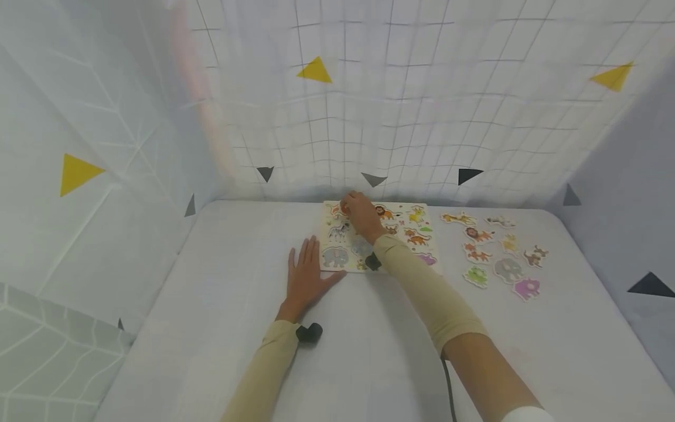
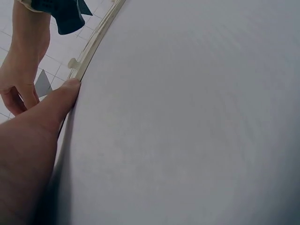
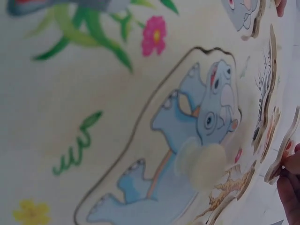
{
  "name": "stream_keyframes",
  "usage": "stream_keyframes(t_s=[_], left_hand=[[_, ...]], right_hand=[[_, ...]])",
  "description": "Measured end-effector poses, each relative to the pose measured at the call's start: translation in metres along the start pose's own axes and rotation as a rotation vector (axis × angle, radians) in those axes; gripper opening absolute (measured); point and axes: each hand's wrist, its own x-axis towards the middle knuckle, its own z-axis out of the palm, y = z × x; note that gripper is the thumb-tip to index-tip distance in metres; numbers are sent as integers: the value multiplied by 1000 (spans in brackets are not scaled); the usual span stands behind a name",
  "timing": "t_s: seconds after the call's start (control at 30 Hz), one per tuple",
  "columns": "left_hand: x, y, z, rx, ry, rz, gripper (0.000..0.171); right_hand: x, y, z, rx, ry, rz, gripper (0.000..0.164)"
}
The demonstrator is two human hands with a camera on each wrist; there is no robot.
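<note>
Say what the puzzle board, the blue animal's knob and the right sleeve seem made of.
Puzzle board: likely wood or fibreboard, printed matte face; brown cut edges suggest it.
Blue animal's knob: smooth, pale cream; wood or plastic, can't tell.
Right sleeve: matte fabric, probably stretchy, judging by its close fit.

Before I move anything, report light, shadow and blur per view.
Head: soft light, a faint shadow on the table beside the right sleeve, fine detail lost on the loose elephant piece; left wrist: dimmer, the table darkening toward the lower right corner; right wrist: also dim, the knob blurred, the printed outlines on its rhino piece sharper.
</note>
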Motion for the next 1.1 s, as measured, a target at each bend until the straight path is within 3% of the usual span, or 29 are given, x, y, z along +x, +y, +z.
stream_keyframes(t_s=[0.47,0.87,1.1], left_hand=[[2,-2,2,9,38,-5,103],[4,-5,7,16,26,3,105],[3,-6,9,22,21,1,105]], right_hand=[[11,2,16,-42,-27,16,10],[16,4,25,-44,20,55,14],[16,8,35,-15,35,63,7]])
